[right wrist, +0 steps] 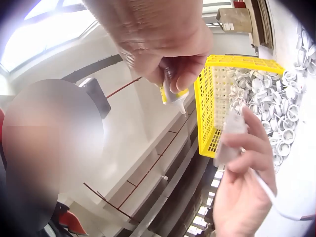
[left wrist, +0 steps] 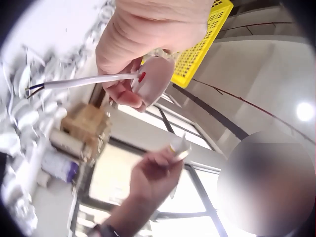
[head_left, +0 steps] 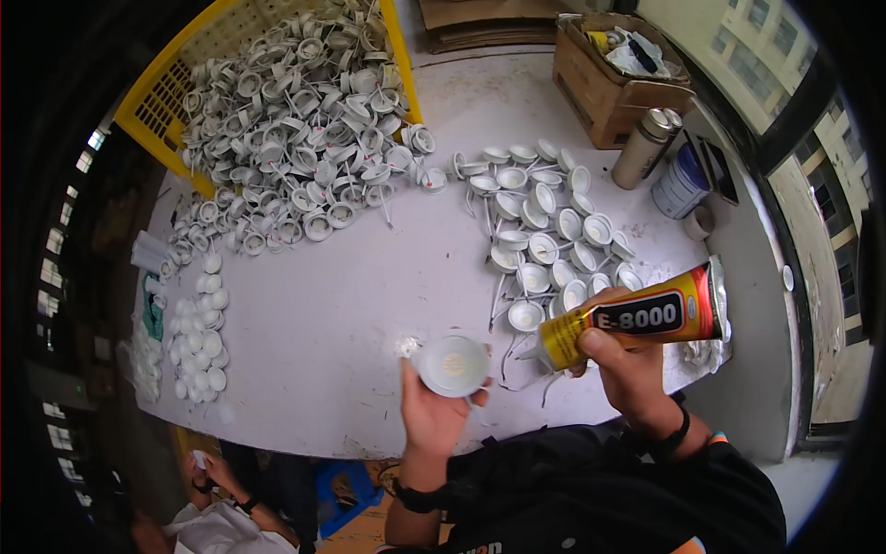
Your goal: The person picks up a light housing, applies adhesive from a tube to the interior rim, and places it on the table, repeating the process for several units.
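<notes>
My left hand (head_left: 432, 423) grips a round white lamp housing (head_left: 454, 367) by its edge, with its open face and yellowish LED spots turned up. From its back, in the left wrist view, runs a white cable (left wrist: 89, 80) with bare dark wire ends and a red spot at its base. My right hand (head_left: 632, 374) holds a yellow and black E-8000 glue tube (head_left: 646, 316), tilted with its nozzle (right wrist: 182, 107) pointing down and left, a short way right of the housing. Right of both hands' gap lie several similar lamp housings (head_left: 533, 214) in rows, cables attached.
A yellow crate (head_left: 148, 102) at the back left spills many white lamp parts onto the table (head_left: 323, 305). Small white domed covers (head_left: 198, 346) lie at the left. A cardboard box (head_left: 600, 97), metal flask (head_left: 640, 152) and can (head_left: 681, 185) stand back right. Another person's hands (head_left: 210, 473) show lower left.
</notes>
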{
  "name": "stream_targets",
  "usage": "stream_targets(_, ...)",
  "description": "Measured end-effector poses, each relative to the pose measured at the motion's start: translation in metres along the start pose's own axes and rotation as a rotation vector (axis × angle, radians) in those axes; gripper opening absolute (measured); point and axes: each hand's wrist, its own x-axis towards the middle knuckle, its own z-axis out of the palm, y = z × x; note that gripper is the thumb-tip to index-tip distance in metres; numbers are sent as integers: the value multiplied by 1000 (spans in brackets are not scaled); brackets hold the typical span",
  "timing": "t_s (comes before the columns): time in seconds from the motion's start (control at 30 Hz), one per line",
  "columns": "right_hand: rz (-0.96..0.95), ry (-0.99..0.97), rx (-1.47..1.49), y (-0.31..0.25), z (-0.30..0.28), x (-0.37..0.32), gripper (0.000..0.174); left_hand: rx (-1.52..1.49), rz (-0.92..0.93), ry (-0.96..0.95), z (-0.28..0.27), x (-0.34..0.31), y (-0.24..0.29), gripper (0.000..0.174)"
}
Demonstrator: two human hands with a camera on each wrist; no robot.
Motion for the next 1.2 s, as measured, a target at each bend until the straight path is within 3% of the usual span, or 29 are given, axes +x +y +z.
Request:
stream_targets(0.07, 37, 94, 29, 4, -12, 2, 22, 191, 128, 138, -48, 13, 15, 60)
stream_targets(0.2, 91, 187, 21, 16, -32, 6, 18, 618, 179, 664, -164, 34, 48, 50)
stream_targets(0.4, 118, 229, 45, 19, -40, 19, 17, 936, 204, 950, -292, 42, 98, 48)
stream_targets(0.47, 126, 247, 42, 20, -42, 24, 17, 1262, 515, 1130, -345, 50, 107, 48)
stream_targets(0.5, 136, 257, 23, 20, -44, 26, 17, 1723, 271, 1653, -239, 53, 100, 42)
stream_targets(0.53, 148, 265, 4, 21, -46, 29, 18, 1724, 267, 1653, -219, 64, 93, 42)
stream_targets(0.6, 154, 260, 9, 23, -49, 35, 20, 1795, 1020, 1064, -192, 81, 82, 36)
stream_targets(0.67, 167, 284, 24, 25, -51, 42, 21, 1266, 592, 554, -146, 114, 46, 33)
stream_targets(0.7, 172, 281, 26, 26, -51, 45, 21, 1143, 310, 419, -121, 129, 29, 25)
stream_targets(0.73, 177, 287, 32, 26, -52, 48, 21, 1064, 188, 349, -105, 149, 6, 23)
stream_targets(0.77, 179, 292, 38, 26, -53, 52, 22, 1094, 215, 266, -104, 173, -18, 26)
stream_targets(0.8, 179, 291, 35, 26, -56, 54, 22, 1224, 255, 272, -107, 197, -40, 28)
stream_targets(0.9, 178, 290, 51, 25, -62, 58, 22, 1420, -13, 378, -78, 239, -66, 48)
stream_targets(0.93, 185, 291, 48, 25, -64, 58, 22, 1417, -20, 381, -71, 245, -69, 48)
stream_targets(1.0, 176, 323, 43, 26, -67, 60, 23, 1696, -116, 427, -60, 250, -70, 53)
stream_targets(1.13, 182, 310, 43, 24, -72, 61, 23, 1681, -157, 484, -85, 247, -61, 46)
stream_targets(1.2, 158, 281, 59, 22, -70, 58, 23, 1521, -164, 530, -112, 232, -44, 37)
